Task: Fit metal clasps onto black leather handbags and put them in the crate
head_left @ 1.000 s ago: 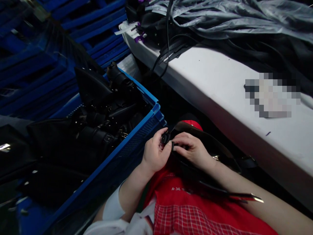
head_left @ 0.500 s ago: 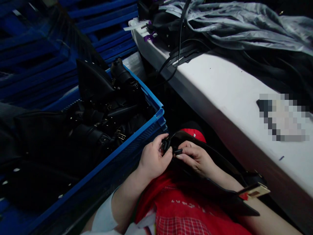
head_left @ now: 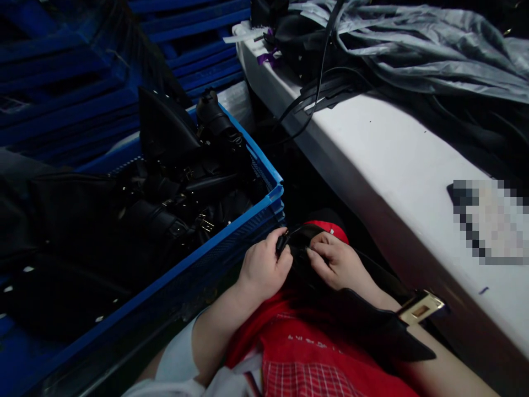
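A black leather handbag lies across my lap, its flap spread over my right forearm with a gold metal clasp plate on it. My left hand is closed, thumb and fingers pinching a small black strap piece of the bag. Close beside it, my right hand is closed too, its fingertips pinching black strap material at the bag's edge. The exact bit between the right fingers is dark and partly hidden.
A blue plastic crate full of black bags with gold buckles stands at my left. To the right runs a white table bearing black straps, grey plastic sheeting and a blurred-out object. Blue crates are stacked behind.
The view has shifted slightly. My right fingers have moved a little right and the black strap end that stuck out between them is now mostly hidden. My left hand keeps its pinch.
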Tool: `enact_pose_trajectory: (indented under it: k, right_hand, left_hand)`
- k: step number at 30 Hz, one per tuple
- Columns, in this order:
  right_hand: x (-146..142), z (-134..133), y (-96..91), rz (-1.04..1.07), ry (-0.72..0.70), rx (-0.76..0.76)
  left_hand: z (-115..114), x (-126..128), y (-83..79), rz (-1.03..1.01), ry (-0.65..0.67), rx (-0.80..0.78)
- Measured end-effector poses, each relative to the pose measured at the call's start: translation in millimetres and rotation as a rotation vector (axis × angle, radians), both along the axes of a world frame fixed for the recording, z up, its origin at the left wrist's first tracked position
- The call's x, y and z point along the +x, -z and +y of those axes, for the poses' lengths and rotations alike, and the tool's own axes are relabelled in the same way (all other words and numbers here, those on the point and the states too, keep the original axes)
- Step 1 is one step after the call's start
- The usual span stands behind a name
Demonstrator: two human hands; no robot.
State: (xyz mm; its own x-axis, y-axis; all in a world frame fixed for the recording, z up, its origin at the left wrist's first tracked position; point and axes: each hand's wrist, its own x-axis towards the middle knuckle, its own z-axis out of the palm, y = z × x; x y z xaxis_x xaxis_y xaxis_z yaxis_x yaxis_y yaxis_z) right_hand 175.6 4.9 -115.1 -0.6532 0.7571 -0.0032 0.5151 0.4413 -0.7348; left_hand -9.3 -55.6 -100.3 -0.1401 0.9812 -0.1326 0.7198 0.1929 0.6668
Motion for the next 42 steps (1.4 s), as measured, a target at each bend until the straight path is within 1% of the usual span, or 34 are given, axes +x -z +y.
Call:
enact_pose_trajectory:
  k: [2, 4, 7, 10, 12, 14, 17, 19, 21, 23, 25, 27, 30, 32, 35, 37, 39, 42]
  right_hand:
    - [-5, -2, -6.1, -0.139, -0.005, 0.094]
    - [-10, -5, -12.8, -0.289, -0.054, 0.192]
    - [-17, -11, -19.6, -0.485, -0.181, 0.296]
    - [-18, -16, -20.2, -0.559, -0.317, 0.33]
    - [-16, -18, -18.3, -0.55, -0.355, 0.308]
    - [-12, -18, -15.7, -0.538, -0.308, 0.251]
    - [-7, -19, -12.0, -0.482, -0.145, 0.176]
    - [-4, -19, -10.8, -0.389, -0.009, 0.155]
    - [0, -19, -10.7, -0.261, 0.079, 0.149]
    - [3, -19, -11.1, -0.149, 0.073, 0.146]
    - [7, -19, -11.4, -0.085, 0.009, 0.148]
    - [10, -18, -11.3, -0.08, -0.068, 0.159]
    - [10, -18, -10.5, -0.152, -0.146, 0.17]
    - [8, -19, -10.0, -0.212, -0.142, 0.153]
    - [6, -23, -9.9, -0.25, -0.096, 0.16]
    - [7, -25, -10.0, -0.213, -0.061, 0.176]
    - [11, -27, -9.8, -0.124, -0.02, 0.173]
    - [16, -27, -9.5, -0.046, -0.022, 0.2]
  left_hand:
    - [-1, 1, 0.2, 0.012, -0.004, -0.002]
    - [-2, 3, 0.8, 0.018, -0.001, -0.004]
    - [-4, 9, 2.2, 0.025, 0.035, -0.007]
    - [-6, 17, 2.8, 0.015, 0.084, -0.008]
    - [-7, 21, 2.2, 0.005, 0.1, -0.007]
    - [-8, 23, 1.2, -0.002, 0.109, -0.004]
    - [-9, 23, -0.2, -0.008, 0.106, 0.01]
    - [-10, 23, -0.9, -0.008, 0.088, 0.022]
    - [-10, 23, -1.5, -0.008, 0.077, 0.037]
    - [-10, 24, -1.8, -0.01, 0.077, 0.054]
    - [-10, 25, -1.6, -0.01, 0.078, 0.065]
    - [-10, 27, -0.9, -0.009, 0.079, 0.07]
    - [-10, 28, 0.7, -0.011, 0.082, 0.072]
    - [-11, 29, 1.3, -0.017, 0.08, 0.068]
    - [-13, 29, 1.0, -0.028, 0.065, 0.07]
    - [-13, 28, 0.3, -0.035, 0.065, 0.08]
    - [-13, 28, -0.1, -0.039, 0.075, 0.086]
    - [-12, 29, 0.5, -0.037, 0.085, 0.09]
